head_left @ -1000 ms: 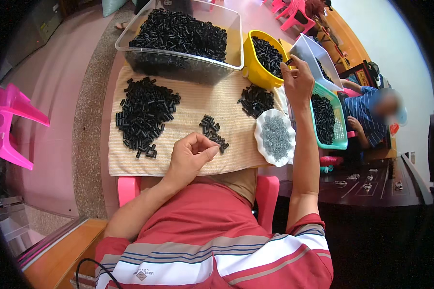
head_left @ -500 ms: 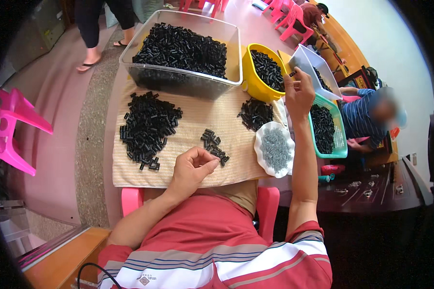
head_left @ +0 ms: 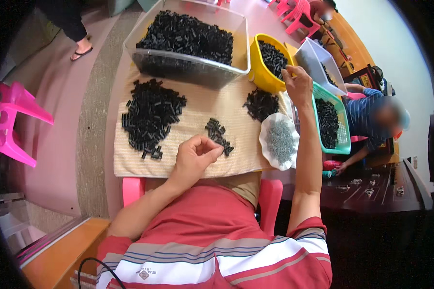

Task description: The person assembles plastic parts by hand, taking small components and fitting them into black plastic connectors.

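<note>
In the head view, your right hand is at the yellow bin; against the black contents, I cannot tell whether its fingers clamp anything. Nearer you than the bin, your left hand's fingers meet beside loose black pieces, presumably for easy reach; a white dish there holds small clear pieces.

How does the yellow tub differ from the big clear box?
The yellow tub has opaque walls; the clear box is see-through. The tub is clearly smaller than the box. In this view the person's right hand overlaps the tub's edge, while the box lies farther left of it. Both hold many small black pieces.
</note>
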A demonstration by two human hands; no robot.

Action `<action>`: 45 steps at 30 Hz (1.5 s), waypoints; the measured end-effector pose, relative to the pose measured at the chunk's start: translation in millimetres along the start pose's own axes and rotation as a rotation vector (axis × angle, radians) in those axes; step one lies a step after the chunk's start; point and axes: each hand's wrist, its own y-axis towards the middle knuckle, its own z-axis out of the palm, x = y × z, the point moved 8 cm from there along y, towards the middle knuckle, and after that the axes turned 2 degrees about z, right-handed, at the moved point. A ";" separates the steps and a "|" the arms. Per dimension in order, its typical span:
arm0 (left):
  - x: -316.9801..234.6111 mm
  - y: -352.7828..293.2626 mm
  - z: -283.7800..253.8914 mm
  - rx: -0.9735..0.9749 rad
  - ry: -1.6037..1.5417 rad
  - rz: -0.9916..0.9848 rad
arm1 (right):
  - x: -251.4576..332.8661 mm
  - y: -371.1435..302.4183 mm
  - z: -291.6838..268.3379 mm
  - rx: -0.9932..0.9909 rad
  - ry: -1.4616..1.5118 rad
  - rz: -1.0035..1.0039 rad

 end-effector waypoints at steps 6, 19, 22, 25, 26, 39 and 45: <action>-4.9 7.1 -1.9 -0.012 -0.006 0.041 | 77.4 -64.1 20.4 0.342 0.415 -0.046; -3.1 5.9 -6.7 -0.064 -0.074 0.067 | 141.8 -147.7 64.3 0.793 0.132 -0.265; -1.0 6.3 -8.0 -0.068 -0.074 0.055 | 140.9 -148.8 67.6 0.811 0.106 -0.249; 0.2 7.6 -8.3 -0.068 -0.074 0.051 | 135.5 -148.3 67.0 0.799 0.138 -0.192; 0.9 7.9 -9.0 -0.075 -0.074 0.044 | 132.6 -148.2 66.7 0.819 0.136 -0.135; 1.4 9.6 -16.2 -0.129 -0.192 0.037 | 146.5 -146.1 63.4 0.707 0.109 -0.158; 0.8 11.4 -19.0 -0.146 -0.191 0.027 | 153.0 -147.3 63.0 0.696 0.047 -0.192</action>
